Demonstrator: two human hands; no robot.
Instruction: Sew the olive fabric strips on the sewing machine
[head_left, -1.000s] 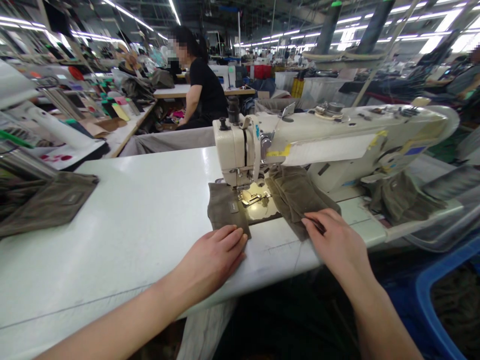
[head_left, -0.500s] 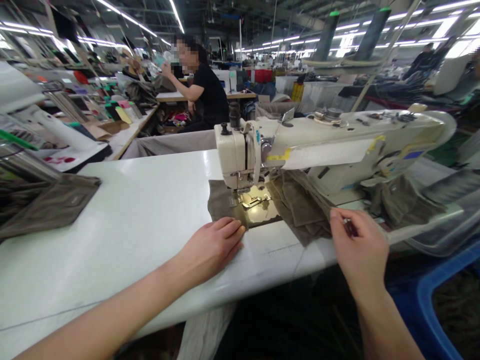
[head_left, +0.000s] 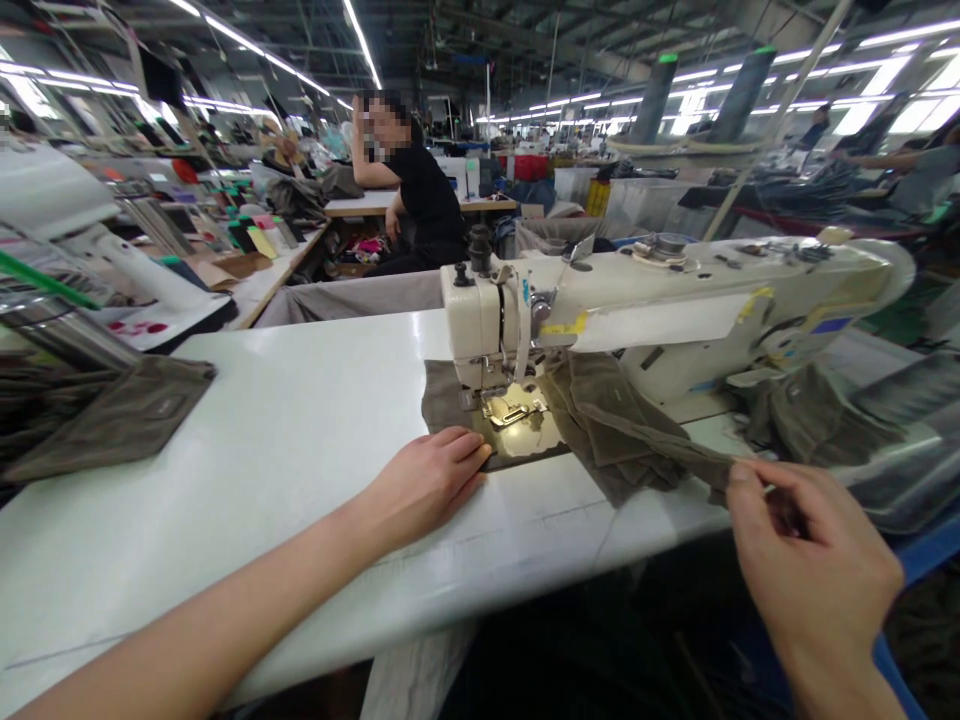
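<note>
My right hand point(head_left: 814, 560) pinches the end of a strip of dark olive fabric point(head_left: 675, 448) between thumb and fingertips. The strip stretches left toward a stack of dark fabric pieces point(head_left: 611, 415) on the bed of the sewing machine point(head_left: 675, 300). My left hand point(head_left: 439, 475) rests on the tabletop, fingers closed together on the near edge of another dark fabric piece point(head_left: 444, 395) lying beneath the machine's presser foot area. How firmly the left fingers grip is hard to see. Lamp light falls on the shiny needle plate point(head_left: 525, 435) just right of these fingers.
A folded dark fabric piece point(head_left: 127, 415) lies at the left of the white table point(head_left: 315, 400). More dark fabric point(head_left: 814, 415) sits right of the machine, near a clear plastic bin and a blue crate. Beyond the table, a person in black point(head_left: 424, 190) sits at another bench.
My right hand has moved right and nearer to me, drawing the fabric strip out from the stack. The left hand stays on its fabric piece. The view has shifted slightly.
</note>
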